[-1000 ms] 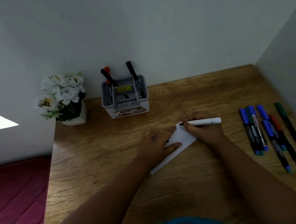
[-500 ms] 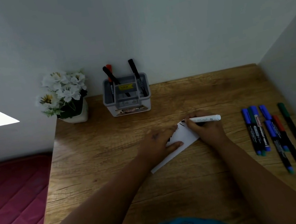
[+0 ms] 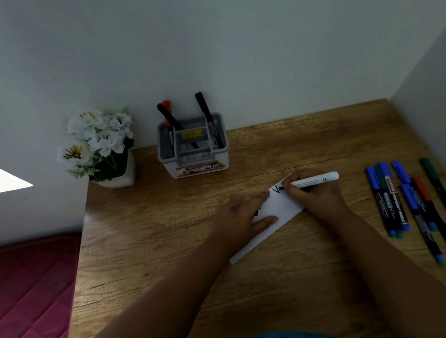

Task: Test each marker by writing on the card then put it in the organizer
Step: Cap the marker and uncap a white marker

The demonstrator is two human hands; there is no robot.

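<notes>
fingers (image 3: 296, 191) of the right hand (image 3: 316, 198) pinch a white marker (image 3: 314, 180), its dark tip touching the top corner of the card (image 3: 275, 210) mid-frame; fingers of the left hand (image 3: 238, 218) lie straight and pressed flat on the card's left part. wooden bench (image 3: 172, 263) fills the lower frame. flower pot (image 3: 103, 152) sits upper left, with the grey organizer (image 3: 195, 155) just right of it, three markers standing inside. six loose markers (image 3: 412, 204) lie in a row at the right edge, well apart from the card.
</notes>
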